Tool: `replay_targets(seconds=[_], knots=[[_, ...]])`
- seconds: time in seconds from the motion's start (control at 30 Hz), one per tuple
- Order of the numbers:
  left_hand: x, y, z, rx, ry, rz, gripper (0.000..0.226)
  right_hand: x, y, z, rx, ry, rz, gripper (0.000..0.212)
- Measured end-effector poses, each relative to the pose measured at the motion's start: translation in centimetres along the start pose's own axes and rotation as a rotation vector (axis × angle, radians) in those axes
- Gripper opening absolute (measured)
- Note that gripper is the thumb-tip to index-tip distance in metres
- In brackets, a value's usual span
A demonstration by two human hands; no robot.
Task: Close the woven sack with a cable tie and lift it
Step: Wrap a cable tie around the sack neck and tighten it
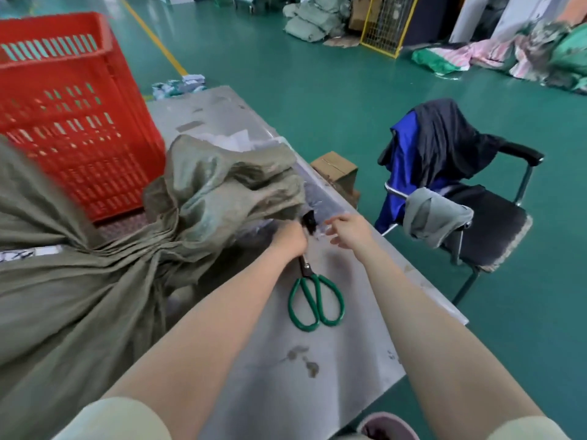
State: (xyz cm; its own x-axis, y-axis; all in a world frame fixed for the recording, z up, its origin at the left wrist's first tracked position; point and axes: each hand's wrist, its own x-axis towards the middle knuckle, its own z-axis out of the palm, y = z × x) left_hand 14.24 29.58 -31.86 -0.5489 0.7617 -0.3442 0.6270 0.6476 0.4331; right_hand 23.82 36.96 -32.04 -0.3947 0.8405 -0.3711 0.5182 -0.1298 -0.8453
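The grey-green woven sack lies on the grey table at the left. Its neck is bunched tight and the loose top flares out toward the table's right edge. I cannot make out a cable tie around the neck. My left hand is closed just under the flared top, with a small black object sticking out above its fingers. My right hand hovers beside it, fingers apart and holding nothing. Green-handled scissors lie on the table, their blades running under my left hand.
A red plastic crate stands on the table behind the sack. A cardboard box sits off the table's right edge. A black chair draped with clothes stands on the green floor at the right. Sacks and bundles lie at the back.
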Motion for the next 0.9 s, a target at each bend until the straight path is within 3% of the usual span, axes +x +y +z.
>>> replay_targets(seconds=[0.23, 0.37, 0.5, 0.7, 0.9], knots=[[3.9, 0.0, 0.8, -0.102, 0.058, -0.051, 0.032, 4.1, 0.0, 1.2, -0.175, 0.049, -0.175, 0.027], [6.5, 0.0, 1.6, -0.269, -0.013, -0.142, 0.038, 5.0, 1.1, 2.0, -0.248, 0.056, -0.099, 0.015], [6.9, 0.5, 1.9, -0.248, -0.017, -0.152, 0.047, 5.7, 1.6, 2.3, -0.188, 0.059, -0.078, 0.009], [6.6, 0.8, 2.1, -0.135, 0.039, -0.117, 0.043, 6.0, 1.6, 2.1, -0.179, 0.007, -0.030, 0.028], [5.6, 0.7, 0.7, -0.226, -0.022, -0.105, 0.053, 5.6, 0.9, 2.3, -0.191, 0.018, -0.005, 0.020]])
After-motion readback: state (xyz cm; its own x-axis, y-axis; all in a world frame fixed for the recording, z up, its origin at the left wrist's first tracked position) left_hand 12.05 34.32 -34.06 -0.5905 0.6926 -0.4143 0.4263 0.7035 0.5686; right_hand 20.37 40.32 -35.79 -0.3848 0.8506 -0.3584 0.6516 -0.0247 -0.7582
